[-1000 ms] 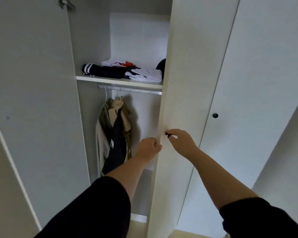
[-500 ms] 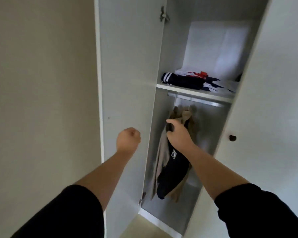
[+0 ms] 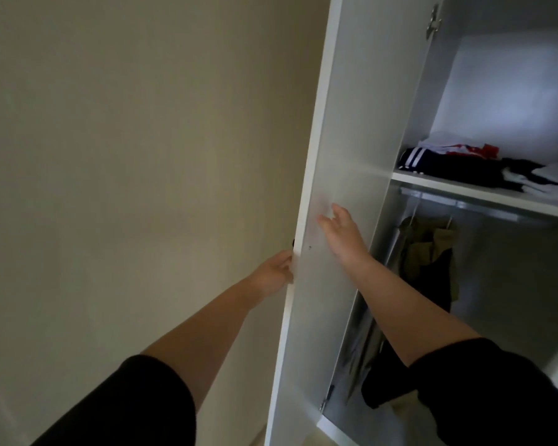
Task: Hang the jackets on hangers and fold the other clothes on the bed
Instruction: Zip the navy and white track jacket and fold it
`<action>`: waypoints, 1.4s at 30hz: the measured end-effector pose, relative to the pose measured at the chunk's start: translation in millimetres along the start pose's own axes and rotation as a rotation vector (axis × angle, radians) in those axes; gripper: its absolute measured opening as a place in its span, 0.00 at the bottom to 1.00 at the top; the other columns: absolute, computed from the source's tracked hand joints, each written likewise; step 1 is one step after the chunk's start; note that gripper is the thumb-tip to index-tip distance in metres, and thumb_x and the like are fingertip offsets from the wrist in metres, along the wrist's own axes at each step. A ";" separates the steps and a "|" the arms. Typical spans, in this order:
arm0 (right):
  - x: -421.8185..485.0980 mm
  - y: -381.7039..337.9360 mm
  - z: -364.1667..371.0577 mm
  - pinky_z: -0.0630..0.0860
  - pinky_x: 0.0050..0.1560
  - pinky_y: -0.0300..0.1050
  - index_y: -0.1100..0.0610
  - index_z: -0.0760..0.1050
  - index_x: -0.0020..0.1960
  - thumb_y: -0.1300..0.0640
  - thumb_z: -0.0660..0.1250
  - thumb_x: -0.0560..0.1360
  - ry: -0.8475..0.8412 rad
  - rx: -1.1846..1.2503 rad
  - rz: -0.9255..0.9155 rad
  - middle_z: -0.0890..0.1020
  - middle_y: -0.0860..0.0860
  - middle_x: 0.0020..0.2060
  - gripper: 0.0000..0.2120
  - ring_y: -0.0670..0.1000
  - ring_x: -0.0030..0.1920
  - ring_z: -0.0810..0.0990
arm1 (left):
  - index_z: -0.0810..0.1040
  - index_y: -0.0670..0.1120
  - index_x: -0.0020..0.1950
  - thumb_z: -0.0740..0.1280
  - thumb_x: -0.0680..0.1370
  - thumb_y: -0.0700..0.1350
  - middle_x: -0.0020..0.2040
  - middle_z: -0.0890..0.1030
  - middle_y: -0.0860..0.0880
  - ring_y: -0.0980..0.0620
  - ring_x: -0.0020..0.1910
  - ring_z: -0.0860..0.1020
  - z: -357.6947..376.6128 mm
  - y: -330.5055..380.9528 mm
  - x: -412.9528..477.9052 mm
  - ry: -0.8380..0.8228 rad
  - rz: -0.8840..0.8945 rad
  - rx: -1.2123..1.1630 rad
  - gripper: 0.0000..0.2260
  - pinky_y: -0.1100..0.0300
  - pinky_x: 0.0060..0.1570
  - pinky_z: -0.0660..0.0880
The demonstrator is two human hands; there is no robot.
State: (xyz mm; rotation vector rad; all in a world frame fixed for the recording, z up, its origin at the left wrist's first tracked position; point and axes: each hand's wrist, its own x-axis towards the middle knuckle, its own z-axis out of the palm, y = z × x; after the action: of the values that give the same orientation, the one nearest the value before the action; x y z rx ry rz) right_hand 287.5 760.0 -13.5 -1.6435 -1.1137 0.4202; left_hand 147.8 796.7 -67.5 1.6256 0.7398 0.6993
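Reaching arms: two bare forearms in black sleeves [image 3: 126, 407] stretched up from the bottom of the view.
Left hand: the left hand [image 3: 273, 272] gripped the outer edge of the open wardrobe door [image 3: 351, 123], fingers curled round it just below a small black knob [image 3: 293, 243].
Right hand: the right hand [image 3: 342, 233] lay flat against the door's inner face, fingers straight and spread, grasping nothing.
Jackets: olive and black jackets [image 3: 429, 252] hung from the rail [image 3: 464, 206] inside the wardrobe, partly behind the right forearm.
Shelf: the shelf [image 3: 464, 189] just above the rail carried a low pile of clothes [image 3: 448, 162], navy with white stripes, red and white.
Wall: a plain beige wall [image 3: 142, 156] stood left of the door.
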 end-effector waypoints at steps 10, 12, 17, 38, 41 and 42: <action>-19.8 23.8 -42.7 0.76 0.52 0.47 0.48 0.78 0.49 0.49 0.55 0.82 0.294 0.300 0.092 0.82 0.53 0.51 0.13 0.46 0.48 0.80 | 0.64 0.50 0.68 0.58 0.81 0.38 0.56 0.81 0.38 0.45 0.47 0.81 42.5 5.0 8.8 -0.149 -0.116 -0.163 0.16 0.60 0.45 0.76; -27.9 35.0 -71.2 0.77 0.57 0.52 0.52 0.79 0.49 0.53 0.56 0.82 0.317 0.308 0.102 0.83 0.55 0.51 0.13 0.52 0.52 0.81 | 0.63 0.51 0.72 0.57 0.83 0.43 0.56 0.81 0.37 0.41 0.50 0.81 67.5 13.0 16.7 -0.234 -0.099 -0.108 0.17 0.58 0.45 0.78; -47.8 62.1 -144.3 0.79 0.51 0.47 0.54 0.78 0.48 0.53 0.55 0.82 0.376 0.351 0.174 0.84 0.54 0.47 0.14 0.53 0.50 0.82 | 0.73 0.45 0.60 0.59 0.82 0.45 0.52 0.82 0.41 0.46 0.43 0.83 140.1 28.5 43.5 -0.407 0.025 0.090 0.09 0.57 0.42 0.78; 2.6 232.1 -402.1 0.67 0.42 0.42 0.57 0.77 0.45 0.61 0.65 0.76 0.395 -0.827 0.100 0.79 0.51 0.42 0.03 0.54 0.43 0.77 | 0.79 0.44 0.49 0.62 0.79 0.50 0.50 0.80 0.45 0.43 0.51 0.79 434.2 72.3 209.5 -0.114 0.445 0.899 0.11 0.58 0.40 0.67; 27.1 243.3 -413.0 0.69 0.43 0.40 0.56 0.79 0.43 0.62 0.66 0.75 0.390 -0.822 0.089 0.81 0.49 0.41 0.05 0.51 0.44 0.78 | 0.77 0.45 0.45 0.61 0.80 0.50 0.48 0.80 0.45 0.43 0.49 0.79 447.8 71.9 229.5 -0.090 0.447 0.924 0.10 0.58 0.39 0.67; 33.7 247.1 -413.8 0.70 0.43 0.40 0.56 0.79 0.44 0.63 0.65 0.75 0.399 -0.831 0.081 0.81 0.49 0.41 0.05 0.51 0.43 0.78 | 0.75 0.47 0.43 0.61 0.80 0.50 0.47 0.80 0.46 0.44 0.48 0.79 451.3 72.0 234.7 -0.088 0.440 0.927 0.10 0.58 0.38 0.67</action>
State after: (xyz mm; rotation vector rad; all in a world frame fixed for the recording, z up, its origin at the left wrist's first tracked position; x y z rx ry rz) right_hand 720.8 553.2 -67.5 -2.3574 -0.9633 -0.3785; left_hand 651.3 695.3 -57.7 2.7040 0.6835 0.6094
